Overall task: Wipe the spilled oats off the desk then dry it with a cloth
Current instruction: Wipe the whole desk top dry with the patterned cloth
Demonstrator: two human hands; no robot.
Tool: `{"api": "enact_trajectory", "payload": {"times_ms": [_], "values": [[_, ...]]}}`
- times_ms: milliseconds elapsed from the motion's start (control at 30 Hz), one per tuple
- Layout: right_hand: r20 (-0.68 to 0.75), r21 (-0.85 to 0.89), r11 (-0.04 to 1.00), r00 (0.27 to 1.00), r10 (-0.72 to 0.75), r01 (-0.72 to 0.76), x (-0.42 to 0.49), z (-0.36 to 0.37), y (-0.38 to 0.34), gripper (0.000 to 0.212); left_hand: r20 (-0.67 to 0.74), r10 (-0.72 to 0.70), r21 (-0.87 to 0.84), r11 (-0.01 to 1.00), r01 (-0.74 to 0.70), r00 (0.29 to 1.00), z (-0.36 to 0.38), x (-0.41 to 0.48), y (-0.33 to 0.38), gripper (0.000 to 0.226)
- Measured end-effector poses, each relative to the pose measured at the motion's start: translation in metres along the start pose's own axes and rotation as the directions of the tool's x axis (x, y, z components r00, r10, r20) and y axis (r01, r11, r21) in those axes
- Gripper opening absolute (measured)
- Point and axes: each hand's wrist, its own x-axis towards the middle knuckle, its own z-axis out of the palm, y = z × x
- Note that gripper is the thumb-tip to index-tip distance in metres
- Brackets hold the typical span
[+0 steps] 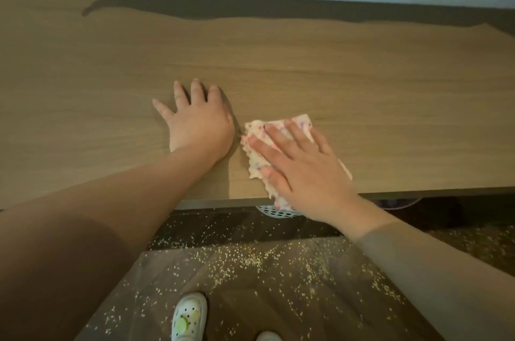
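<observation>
Presses the right hand (303, 170) flat, fingers straight, on the cloth (256, 134), rests the left hand (198, 123) spread and empty just left of the cloth, and faces bare tabletop (278, 48) beyond the cloth, with oats (250, 260) scattered on the floor (237, 299) below the cloth.

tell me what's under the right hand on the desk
The right hand presses flat on a spotted cloth lying on the desk by its front edge. The cloth's middle is covered by the palm, and whatever lies beneath the cloth cannot be seen.
</observation>
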Motion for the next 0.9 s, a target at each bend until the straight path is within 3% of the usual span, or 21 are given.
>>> {"api": "enact_trajectory", "payload": {"times_ms": [33,100,200,267,300,367,467,533,567,633,700,767,800,833,900], "values": [[0.010,-0.022,1.000,1.000,0.007,-0.007,-0.008,0.000,0.006,0.047,-0.002,0.104,0.012,0.995,-0.104,0.995,0.000,-0.001,0.000,0.048],[0.033,-0.047,0.982,0.982,0.186,-0.184,-0.012,0.000,0.037,0.048,0.013,0.265,0.044,0.963,-0.265,0.964,0.000,-0.003,0.000,0.051],[0.043,0.025,0.835,0.835,0.548,-0.549,-0.014,-0.007,0.092,0.050,0.051,0.326,0.051,0.943,-0.329,0.944,0.001,-0.007,0.004,0.057],[0.056,0.098,0.726,0.733,0.678,-0.680,-0.015,-0.009,0.099,0.051,0.062,0.380,0.042,0.923,-0.383,0.923,0.003,-0.018,0.008,0.056],[0.060,0.092,0.712,0.718,0.693,-0.696,-0.016,-0.009,0.091,0.051,0.061,0.389,0.037,0.920,-0.391,0.919,0.004,-0.024,0.012,0.055],[0.052,0.029,0.798,0.798,0.600,-0.602,-0.016,-0.006,0.057,0.051,0.066,0.348,0.027,0.936,-0.350,0.935,0.004,-0.031,0.015,0.053],[0.005,-0.024,0.969,0.969,0.247,-0.247,-0.031,0.000,0.013,0.053,0.092,0.311,-0.027,0.950,-0.310,0.946,-0.004,-0.033,0.038,0.051],[0.040,-0.050,0.988,0.988,0.150,-0.148,-0.037,-0.003,0.029,0.055,0.089,0.386,-0.031,0.922,-0.385,0.918,-0.008,-0.032,0.061,0.052],[0.050,-0.053,0.980,0.979,0.196,-0.193,-0.038,-0.004,0.051,0.054,0.080,0.422,-0.015,0.907,-0.422,0.903,-0.008,-0.031,0.072,0.052],[0.044,-0.014,0.899,0.897,0.439,-0.439,-0.048,-0.004,0.103,0.053,0.065,0.434,0.023,0.899,-0.437,0.898,-0.003,-0.026,0.090,0.052],[0.030,0.074,0.721,0.724,0.689,-0.689,-0.061,-0.008,0.143,0.051,0.091,0.370,-0.010,0.929,-0.371,0.925,0.003,-0.020,0.105,0.051],[0.028,0.100,0.622,0.627,0.778,-0.776,-0.066,-0.007,0.144,0.051,0.143,0.289,-0.057,0.957,-0.283,0.947,0.008,-0.019,0.118,0.052],[0.031,0.091,0.641,0.645,0.763,-0.762,-0.065,-0.007,0.133,0.051,0.154,0.264,-0.054,0.964,-0.258,0.952,0.011,-0.021,0.122,0.053],[0.025,0.071,0.704,0.707,0.707,-0.707,-0.063,-0.005,0.116,0.052,0.147,0.253,-0.046,0.967,-0.249,0.956,0.014,-0.022,0.125,0.054],[-0.016,0.030,0.881,0.882,0.472,-0.471,-0.062,0.000,0.082,0.052,0.102,0.244,-0.027,0.970,-0.243,0.964,0.019,-0.023,0.125,0.057]]}}
